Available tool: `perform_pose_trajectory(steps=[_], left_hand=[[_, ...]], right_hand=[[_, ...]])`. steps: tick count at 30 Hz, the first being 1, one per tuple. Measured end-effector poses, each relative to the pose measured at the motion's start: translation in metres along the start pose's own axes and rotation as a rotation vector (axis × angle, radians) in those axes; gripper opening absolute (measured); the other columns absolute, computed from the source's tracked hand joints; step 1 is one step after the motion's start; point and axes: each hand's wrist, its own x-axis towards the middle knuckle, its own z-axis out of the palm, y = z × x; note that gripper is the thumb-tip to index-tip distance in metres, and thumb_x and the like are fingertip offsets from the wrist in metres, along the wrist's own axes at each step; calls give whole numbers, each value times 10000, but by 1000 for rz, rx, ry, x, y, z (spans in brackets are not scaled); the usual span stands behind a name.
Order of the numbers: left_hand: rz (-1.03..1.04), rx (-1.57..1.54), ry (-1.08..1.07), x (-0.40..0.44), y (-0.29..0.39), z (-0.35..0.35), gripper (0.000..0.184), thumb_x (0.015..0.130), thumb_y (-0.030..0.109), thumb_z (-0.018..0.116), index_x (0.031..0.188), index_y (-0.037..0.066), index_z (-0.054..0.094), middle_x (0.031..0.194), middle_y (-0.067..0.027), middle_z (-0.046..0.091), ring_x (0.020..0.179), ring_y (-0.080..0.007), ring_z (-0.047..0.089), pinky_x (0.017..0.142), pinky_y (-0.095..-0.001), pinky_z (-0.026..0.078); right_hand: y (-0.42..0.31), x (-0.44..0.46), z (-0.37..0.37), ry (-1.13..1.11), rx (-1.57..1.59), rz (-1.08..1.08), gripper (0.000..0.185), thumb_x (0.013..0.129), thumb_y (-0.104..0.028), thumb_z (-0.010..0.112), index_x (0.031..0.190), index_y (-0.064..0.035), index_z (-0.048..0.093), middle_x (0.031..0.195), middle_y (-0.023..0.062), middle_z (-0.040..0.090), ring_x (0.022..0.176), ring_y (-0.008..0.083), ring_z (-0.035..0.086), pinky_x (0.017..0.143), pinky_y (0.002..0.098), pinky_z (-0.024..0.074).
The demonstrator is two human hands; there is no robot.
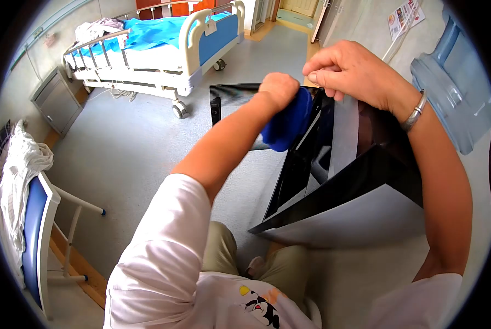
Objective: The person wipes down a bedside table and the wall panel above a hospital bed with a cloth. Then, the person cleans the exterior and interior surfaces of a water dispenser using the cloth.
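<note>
My left hand (280, 90) is closed round a dark blue cloth (287, 125), which hangs down beside the open front of a black and grey cabinet (360, 181). The cabinet's door (235, 94), dark with a ribbed strip, stands open behind that hand. Above the cabinet's top edge, my right hand (348, 72) is raised with its fingers curled and thumb close to the forefinger; anything between them is too small to make out. A silver bracelet (415, 111) circles the right wrist.
A hospital bed (212, 41) with blue sheeting stands at the back left. A blue chair (36, 219) draped with white cloth is at the far left. Clear blue water bottles (448, 82) are at the right. A metal wall panel (57, 102) shows at the left.
</note>
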Motion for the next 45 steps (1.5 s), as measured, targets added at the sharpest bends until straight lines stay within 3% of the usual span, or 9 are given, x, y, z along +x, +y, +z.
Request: perform_pose_trajectory(steps=[7, 10, 16, 27, 29, 37, 39, 43, 45], left_hand=[[43, -348, 616, 55, 29, 83, 205, 814, 112, 447, 861, 96, 646, 877, -90, 661, 816, -246, 642, 674, -378, 509], [146, -198, 553, 53, 20, 85, 202, 808, 115, 457, 857, 88, 650, 880, -103, 659, 824, -258, 640, 686, -381, 509], [40, 111, -56, -18, -15, -14, 135, 765, 145, 522, 834, 89, 625, 822, -151, 639, 793, -310, 625, 689, -412, 500], [-123, 120, -2, -116, -105, -53, 362, 712, 108, 616, 1073, 100, 584, 859, -168, 636, 808, -327, 618, 715, -382, 501], [-217, -269, 268, -128, -125, -28, 368, 703, 68, 602, 1069, 108, 590, 895, -172, 633, 851, -342, 602, 763, -403, 485], [-497, -1098, 377, -156, -132, 62, 548, 718, -90, 520, 1223, 122, 507, 1069, -92, 612, 966, -178, 572, 884, -267, 422], [-459, -987, 464, -160, -118, 74, 526, 778, -62, 503, 1277, 94, 447, 1153, -82, 551, 1051, -163, 506, 945, -265, 361], [-552, -817, 465, -171, -116, 132, 509, 708, -57, 538, 1201, 66, 502, 1023, -79, 565, 946, -182, 535, 866, -281, 415], [-667, -886, 447, -176, -111, 154, 601, 628, -90, 574, 1198, 89, 502, 1045, -142, 562, 998, -296, 529, 906, -347, 404]], right_hand=[[-7, -2, -3, -56, -31, 85, 255, 809, -120, 533, 963, 68, 611, 653, 47, 564, 559, 86, 521, 509, 222, 442], [-6, -2, -2, -26, -10, 62, 260, 811, -125, 528, 965, 67, 613, 626, 44, 554, 540, 82, 514, 505, 220, 437], [-3, -6, -2, 27, 13, 26, 311, 791, -251, 525, 878, 25, 640, 575, 75, 559, 495, 134, 538, 494, 261, 438], [-7, -6, -1, 26, -27, 25, 290, 817, -248, 510, 866, 7, 639, 575, 54, 554, 508, 118, 544, 503, 245, 446], [-9, -6, -2, 11, -46, 33, 290, 816, -248, 510, 869, 7, 637, 578, 52, 553, 510, 117, 543, 499, 246, 446], [-2, -2, 0, -9, -54, 48, 307, 808, -255, 520, 883, 21, 631, 592, 53, 546, 506, 111, 527, 474, 247, 440], [-1, -2, 0, -5, -43, 73, 313, 803, -254, 529, 898, 26, 630, 593, 53, 542, 503, 106, 518, 461, 243, 431], [-2, 0, -2, -44, -56, 65, 324, 801, -260, 539, 917, 29, 626, 592, 46, 538, 503, 102, 513, 458, 236, 424], [-7, -1, -2, -36, -60, 88, 308, 805, -245, 544, 921, 29, 625, 592, 40, 537, 504, 92, 509, 468, 223, 417]])
